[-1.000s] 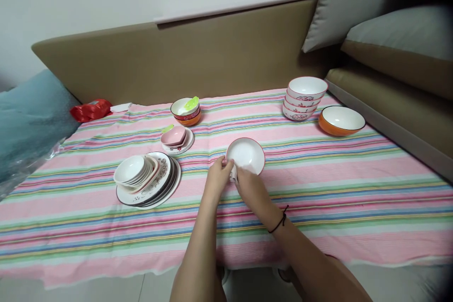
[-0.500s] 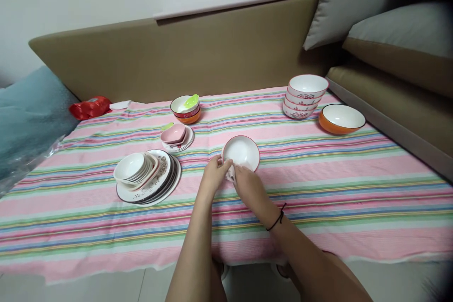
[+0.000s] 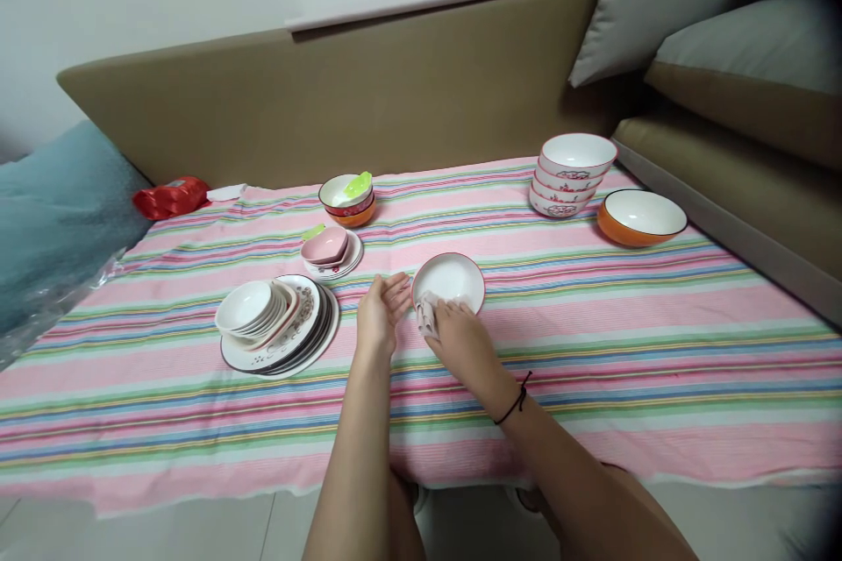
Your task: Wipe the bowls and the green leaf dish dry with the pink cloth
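Note:
A white bowl with a red rim (image 3: 450, 273) stands upright on the striped cloth in front of me. My right hand (image 3: 460, 335) is closed on a pale, crumpled cloth (image 3: 426, 312), which lies over the bowl's near left edge; its fingers reach into the bowl. Just left of the bowl, my left hand (image 3: 381, 308) is open, palm turned toward the bowl and fingers stretched out, holding nothing. Whether its fingertips touch the rim I cannot tell.
Plates with small white bowls (image 3: 245, 308) are stacked at left. Behind them are a pink dish (image 3: 324, 244) on small plates and stacked bowls (image 3: 355, 216). At right stand red-rimmed bowls (image 3: 569, 184) and an orange bowl (image 3: 635, 232). A red bundle (image 3: 172, 198) lies far left.
My left hand has let go of the cloth, moved left and opened its fingers. My right hand keeps the cloth at the bowl's near edge, and more of the cloth shows.

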The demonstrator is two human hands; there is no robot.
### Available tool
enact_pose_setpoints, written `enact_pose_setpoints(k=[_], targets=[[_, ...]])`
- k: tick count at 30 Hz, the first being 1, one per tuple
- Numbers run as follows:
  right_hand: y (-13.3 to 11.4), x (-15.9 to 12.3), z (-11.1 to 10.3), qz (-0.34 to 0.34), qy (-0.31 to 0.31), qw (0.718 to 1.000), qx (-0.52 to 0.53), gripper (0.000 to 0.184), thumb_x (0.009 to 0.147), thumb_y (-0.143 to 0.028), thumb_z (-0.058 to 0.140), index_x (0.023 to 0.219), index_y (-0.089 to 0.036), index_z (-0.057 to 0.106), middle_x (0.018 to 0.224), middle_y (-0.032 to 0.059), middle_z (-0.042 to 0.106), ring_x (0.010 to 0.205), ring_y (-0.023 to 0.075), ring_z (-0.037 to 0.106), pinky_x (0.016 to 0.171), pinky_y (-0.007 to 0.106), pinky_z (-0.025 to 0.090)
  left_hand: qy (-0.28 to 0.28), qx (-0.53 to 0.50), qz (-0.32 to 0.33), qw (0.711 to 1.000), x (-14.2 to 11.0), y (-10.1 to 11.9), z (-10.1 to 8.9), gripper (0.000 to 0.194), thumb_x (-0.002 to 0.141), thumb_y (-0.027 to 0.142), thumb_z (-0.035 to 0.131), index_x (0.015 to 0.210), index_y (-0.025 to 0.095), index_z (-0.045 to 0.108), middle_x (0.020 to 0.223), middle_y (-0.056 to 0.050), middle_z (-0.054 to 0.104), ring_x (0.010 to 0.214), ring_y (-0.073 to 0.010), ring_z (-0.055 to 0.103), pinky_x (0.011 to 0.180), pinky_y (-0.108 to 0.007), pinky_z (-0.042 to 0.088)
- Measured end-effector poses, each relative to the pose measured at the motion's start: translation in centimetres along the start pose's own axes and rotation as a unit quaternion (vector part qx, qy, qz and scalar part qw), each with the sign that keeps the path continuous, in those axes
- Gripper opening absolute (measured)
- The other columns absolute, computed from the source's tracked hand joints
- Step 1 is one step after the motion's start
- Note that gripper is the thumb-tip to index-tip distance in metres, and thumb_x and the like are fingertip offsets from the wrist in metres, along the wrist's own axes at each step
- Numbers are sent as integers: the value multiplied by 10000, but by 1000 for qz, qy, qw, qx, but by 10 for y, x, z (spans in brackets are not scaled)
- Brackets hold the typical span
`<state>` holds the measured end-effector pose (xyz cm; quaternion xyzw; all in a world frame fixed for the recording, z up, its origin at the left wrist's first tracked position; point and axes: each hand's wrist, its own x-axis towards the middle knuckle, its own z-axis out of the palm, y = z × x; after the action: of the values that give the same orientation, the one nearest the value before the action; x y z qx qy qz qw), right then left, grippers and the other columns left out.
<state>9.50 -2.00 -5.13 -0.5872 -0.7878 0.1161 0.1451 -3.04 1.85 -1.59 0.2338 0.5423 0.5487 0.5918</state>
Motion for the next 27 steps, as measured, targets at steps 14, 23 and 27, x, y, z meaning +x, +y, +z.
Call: enact_pose_setpoints(k=[14, 23, 27], targets=[[12, -6, -2, -54, -25, 998, -4, 548, 852, -1, 327, 1385, -52, 443, 1380, 158, 529, 1280, 247, 471, 1121, 416, 293, -1, -37, 6, 999, 1, -4, 3, 140, 635, 191, 714, 741, 101, 696, 852, -93, 735, 787, -169, 677, 795, -291, 528], [-3, -5, -2, 16, -23, 999, 28, 483, 881, -138, 428, 1351, -37, 473, 1363, 181, 541, 1297, 296, 463, 1123, 439, 289, 3, 77, 99, 992, 6, -14, 3, 335, 483, 258, 841, 582, 164, 536, 806, -65, 700, 872, -197, 656, 803, -305, 493], [-2, -5, -1, 14, -17, 999, 47, 491, 896, -147, 414, 1378, -62, 455, 1378, 172, 531, 1306, 278, 461, 1127, 440, 292, -42, 182, 68, 980, 3, -15, 5, 424, 622, 366, 771, 986, 175, 673, 927, -69, 704, 826, -183, 643, 732, -295, 487]])
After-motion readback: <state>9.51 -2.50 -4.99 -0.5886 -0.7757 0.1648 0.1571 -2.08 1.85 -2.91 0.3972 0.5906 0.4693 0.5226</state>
